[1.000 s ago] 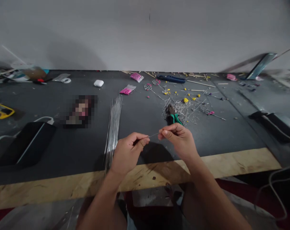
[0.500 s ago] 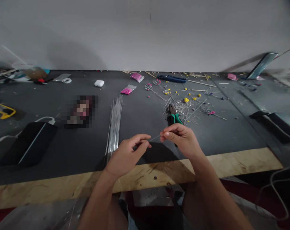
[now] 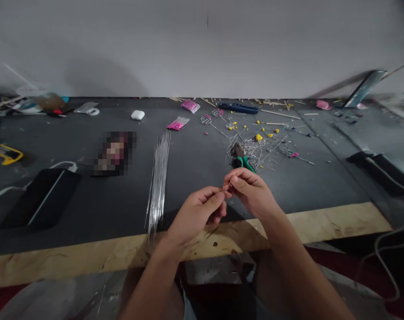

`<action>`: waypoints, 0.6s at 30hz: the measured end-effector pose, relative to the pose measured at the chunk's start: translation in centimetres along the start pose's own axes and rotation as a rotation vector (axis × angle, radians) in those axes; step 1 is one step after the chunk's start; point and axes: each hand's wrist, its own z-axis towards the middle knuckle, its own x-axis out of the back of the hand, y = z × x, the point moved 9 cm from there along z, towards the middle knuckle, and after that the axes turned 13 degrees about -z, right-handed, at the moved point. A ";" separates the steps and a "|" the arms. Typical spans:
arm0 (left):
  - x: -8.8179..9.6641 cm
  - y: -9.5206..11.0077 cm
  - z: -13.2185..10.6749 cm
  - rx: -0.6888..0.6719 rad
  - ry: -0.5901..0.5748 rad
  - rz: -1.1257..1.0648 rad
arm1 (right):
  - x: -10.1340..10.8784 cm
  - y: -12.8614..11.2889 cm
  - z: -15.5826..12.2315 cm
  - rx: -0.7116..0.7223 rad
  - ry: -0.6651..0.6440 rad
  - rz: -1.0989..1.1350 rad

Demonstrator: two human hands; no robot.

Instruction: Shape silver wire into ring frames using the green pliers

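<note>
Above the front edge of the table, my left hand [image 3: 202,211] and my right hand [image 3: 250,191] meet at their fingertips. Both pinch a short thin wire [image 3: 230,185], most of which the fingers hide. Just beyond my right hand lie pliers [image 3: 241,158] with green and black handles, jaws pointing away, on a heap of cut wire pieces [image 3: 255,149]. To the left of my left hand, a bundle of long straight wires [image 3: 159,178] reaches over the wooden edge.
Yellow lumps [image 3: 258,137], pink packets [image 3: 178,123] and a dark blue cutter [image 3: 238,108] lie toward the wall. Leftward are a white earbud case [image 3: 138,115], a black box-like device [image 3: 40,198] with a cable, and a yellow-handled tool [image 3: 6,154]. A wooden strip [image 3: 88,255] borders the table.
My left hand has moved right and up to meet my right hand, and its fingers have closed on the wire. My right hand keeps its pinch, turned slightly.
</note>
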 end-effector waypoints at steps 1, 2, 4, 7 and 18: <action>-0.2 -0.2 0.1 0.005 -0.007 -0.072 | -0.1 -0.1 0.1 -0.002 -0.010 0.010; -0.5 -0.3 0.2 0.012 -0.017 -0.141 | -0.1 -0.3 0.2 -0.005 -0.014 0.018; -1.0 -0.5 0.3 0.033 -0.038 -0.257 | 0.1 -0.6 0.5 -0.011 -0.005 0.024; -1.6 -0.7 0.3 0.066 -0.066 -0.377 | 0.2 -0.8 1.3 -0.035 -0.002 0.015; -1.9 -0.6 0.3 0.006 -0.095 -0.432 | -0.6 -1.3 3.0 -0.065 -0.081 0.019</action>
